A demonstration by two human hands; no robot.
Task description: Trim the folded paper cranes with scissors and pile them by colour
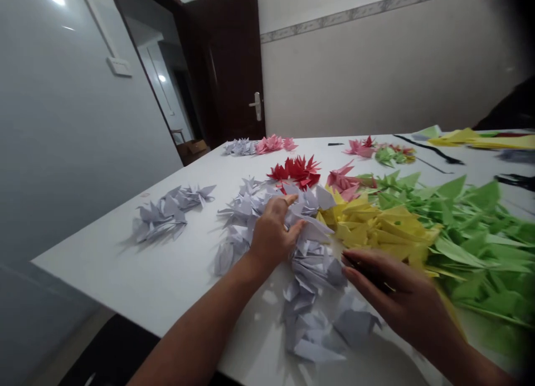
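My left hand reaches into a heap of white folded paper cranes. Its thumb and forefinger close around one white paper crane at the heap's right side. Lower right, my right hand is closed, thumb against fingers, around a dark slim thing whose kind I cannot make out. Between and beyond the hands lie yellow paper cranes. Green paper cranes spread out to the right. More white cranes lie nearest me, slightly blurred.
Red cranes and pink cranes lie past the heap. A smaller white group sits at the left. Black cord and flat yellow pieces lie far right. The white table has its edge at left.
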